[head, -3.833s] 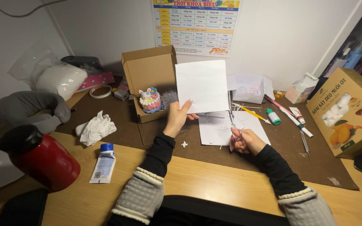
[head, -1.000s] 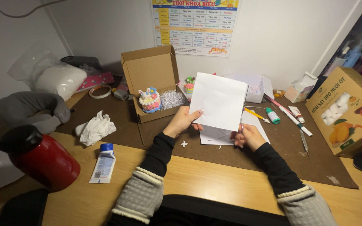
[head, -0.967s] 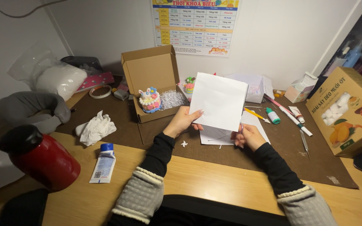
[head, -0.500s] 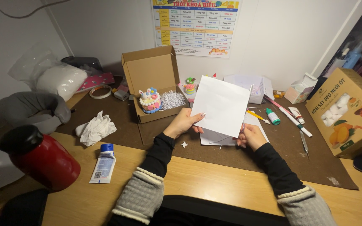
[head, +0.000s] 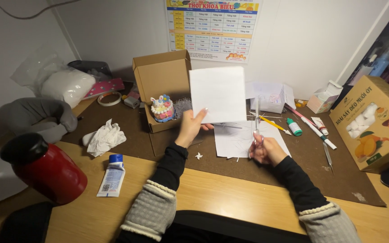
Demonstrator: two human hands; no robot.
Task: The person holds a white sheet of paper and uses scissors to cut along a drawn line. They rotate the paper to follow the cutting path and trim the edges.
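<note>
My left hand [head: 190,128] is raised over the brown mat [head: 293,166] and pinches the lower left edge of a blank white sheet of paper [head: 218,93], holding it upright. My right hand [head: 265,150] rests on the mat to the right. It grips slim metal scissors [head: 256,114] that point up, just right of the sheet. Another white sheet [head: 239,140] lies flat on the mat under both hands. Both arms wear black sleeves with grey knit cuffs.
An open cardboard box [head: 160,78] holds a small colourful cake figure [head: 162,108]. At the left are a red flask [head: 46,168], a tube [head: 111,177] and a crumpled tissue [head: 106,137]. Pens [head: 311,127], a green-capped bottle [head: 294,127] and a printed carton [head: 374,121] lie right.
The sheet has swung from tilted to upright and shifted left, now held by my left hand alone. My right hand has left its lower corner and holds the scissors pointing up.
</note>
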